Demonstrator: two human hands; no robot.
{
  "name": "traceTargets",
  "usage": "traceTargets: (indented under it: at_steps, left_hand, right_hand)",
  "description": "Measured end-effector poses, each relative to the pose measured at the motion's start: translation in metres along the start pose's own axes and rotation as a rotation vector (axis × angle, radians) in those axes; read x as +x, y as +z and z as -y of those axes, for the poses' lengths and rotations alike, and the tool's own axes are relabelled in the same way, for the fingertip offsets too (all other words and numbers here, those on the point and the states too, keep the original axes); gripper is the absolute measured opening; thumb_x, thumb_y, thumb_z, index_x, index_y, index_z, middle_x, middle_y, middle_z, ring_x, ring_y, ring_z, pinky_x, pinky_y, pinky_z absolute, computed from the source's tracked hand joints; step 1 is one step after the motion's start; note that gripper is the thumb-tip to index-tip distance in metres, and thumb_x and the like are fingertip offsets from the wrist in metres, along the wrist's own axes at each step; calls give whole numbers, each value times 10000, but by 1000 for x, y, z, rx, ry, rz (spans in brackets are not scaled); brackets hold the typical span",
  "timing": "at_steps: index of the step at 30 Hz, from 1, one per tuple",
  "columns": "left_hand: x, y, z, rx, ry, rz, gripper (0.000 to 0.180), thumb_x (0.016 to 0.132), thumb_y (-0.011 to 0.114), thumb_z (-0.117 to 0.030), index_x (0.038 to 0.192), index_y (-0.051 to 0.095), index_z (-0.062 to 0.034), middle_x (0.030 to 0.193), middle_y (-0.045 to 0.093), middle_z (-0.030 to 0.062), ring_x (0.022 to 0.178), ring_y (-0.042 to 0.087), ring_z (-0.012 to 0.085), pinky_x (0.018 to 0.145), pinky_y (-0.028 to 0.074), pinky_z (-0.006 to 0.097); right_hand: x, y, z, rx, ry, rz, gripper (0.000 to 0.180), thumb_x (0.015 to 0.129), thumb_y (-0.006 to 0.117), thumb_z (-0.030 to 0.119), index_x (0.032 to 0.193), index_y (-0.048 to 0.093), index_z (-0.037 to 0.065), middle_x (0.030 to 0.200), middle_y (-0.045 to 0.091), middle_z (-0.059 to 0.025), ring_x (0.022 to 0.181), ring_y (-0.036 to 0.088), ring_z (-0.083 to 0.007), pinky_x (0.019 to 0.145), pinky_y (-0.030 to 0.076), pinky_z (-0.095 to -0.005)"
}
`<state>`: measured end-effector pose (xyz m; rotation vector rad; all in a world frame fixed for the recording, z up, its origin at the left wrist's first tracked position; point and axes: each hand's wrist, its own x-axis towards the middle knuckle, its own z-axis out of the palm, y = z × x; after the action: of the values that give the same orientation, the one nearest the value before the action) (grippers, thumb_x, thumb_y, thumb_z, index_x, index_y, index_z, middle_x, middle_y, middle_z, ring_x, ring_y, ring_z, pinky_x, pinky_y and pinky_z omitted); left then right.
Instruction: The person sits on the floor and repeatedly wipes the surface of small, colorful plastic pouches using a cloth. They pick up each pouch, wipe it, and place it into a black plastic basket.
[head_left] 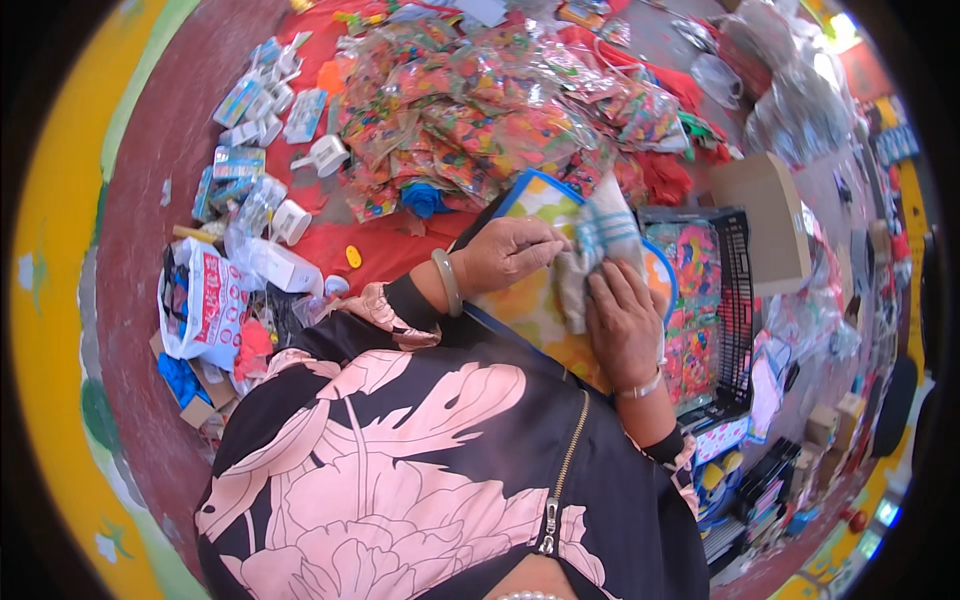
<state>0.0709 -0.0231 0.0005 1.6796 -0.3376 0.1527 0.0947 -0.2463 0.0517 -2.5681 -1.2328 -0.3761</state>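
A yellow-and-white flower-print piece with blue edging (545, 196) lies across my lap. On top of it is a crumpled whitish cloth with pale blue stripes (612, 222). My right hand (622, 325) presses over the cloth, its fingers bent around the lower part. Just left of the cloth, my left hand (512, 255) is closed in a pinch, fingertips close to the cloth's edge. Whatever sits between those fingertips is too small to make out.
Ahead lies a heap of clear bags with colourful contents (470, 120). A black crate (738, 300) of similar packs stands at my right, beside an open cardboard flap (765, 225). Small boxes (240, 165) and a white printed bag (205, 300) are at the left.
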Motion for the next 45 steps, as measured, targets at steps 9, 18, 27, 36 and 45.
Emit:
traceTargets:
  at_steps: [9,18,27,36,45]
  left_hand:
    - [-25,-89,106,-385,-443,-829,249,928,533,-209,751,594,-46,838,663,61,723,597,109,673,457,241]
    - [-86,-156,300,-118,-1070,-818,238,849,555,-244,767,604,-26,714,619,53,583,562,135,500,431,272]
    - [-28,-150,441,170,-1276,-806,315,826,632,-306,804,635,9,716,643,91,559,589,191,513,474,340]
    - [-30,-152,462,1018,-929,-323,199,807,600,-178,761,642,11,710,666,129,562,648,232,532,516,348]
    - [-26,-170,312,-436,-600,-876,164,847,558,-124,964,591,-13,843,642,60,727,644,201,644,530,341]
  right_hand:
    - [0,14,-6,56,89,3,265,761,602,38,1016,669,69,1132,639,-93,1130,559,-276,940,382,-375]
    - [7,19,-18,125,125,27,253,766,581,21,1005,663,43,1126,639,-115,1116,565,-298,936,382,-382]
    - [9,24,-27,145,169,48,268,762,567,63,1010,671,61,1119,642,-105,1107,567,-292,929,377,-388]
    - [10,25,-33,177,179,57,259,763,567,80,996,678,59,1101,649,-114,1090,574,-306,929,381,-397]
    - [13,21,-26,164,173,30,271,744,565,31,992,671,68,1095,651,-97,1099,573,-283,914,384,-384]
